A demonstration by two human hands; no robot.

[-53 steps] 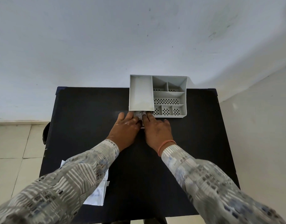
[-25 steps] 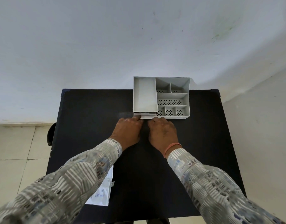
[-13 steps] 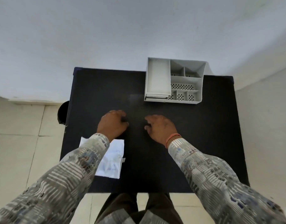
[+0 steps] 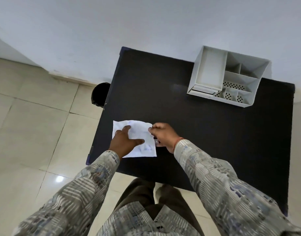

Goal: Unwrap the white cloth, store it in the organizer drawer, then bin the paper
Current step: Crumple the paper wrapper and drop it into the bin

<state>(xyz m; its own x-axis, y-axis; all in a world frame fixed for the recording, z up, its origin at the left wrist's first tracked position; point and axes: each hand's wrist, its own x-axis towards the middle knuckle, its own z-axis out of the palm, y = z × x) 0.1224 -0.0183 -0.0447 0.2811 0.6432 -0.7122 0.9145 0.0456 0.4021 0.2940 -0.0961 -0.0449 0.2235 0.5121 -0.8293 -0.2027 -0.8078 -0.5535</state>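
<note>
The white paper (image 4: 140, 132) with faint blue print lies flat near the left front of the black table (image 4: 206, 126). My left hand (image 4: 124, 142) rests flat on the paper, fingers spread. My right hand (image 4: 163, 135) pinches the paper's right edge between thumb and fingers. The grey organizer (image 4: 231, 79) stands at the table's far right, its drawer (image 4: 203, 91) pushed in at the front left. The white cloth is not visible.
A black round bin (image 4: 100, 94) stands on the tiled floor by the table's left edge, partly under it. A white wall runs behind the table. My legs are at the table's front edge.
Both hands drew back from the organizer's drawer front and moved left and toward me onto the paper. The view swung down and left, showing the bin and floor.
</note>
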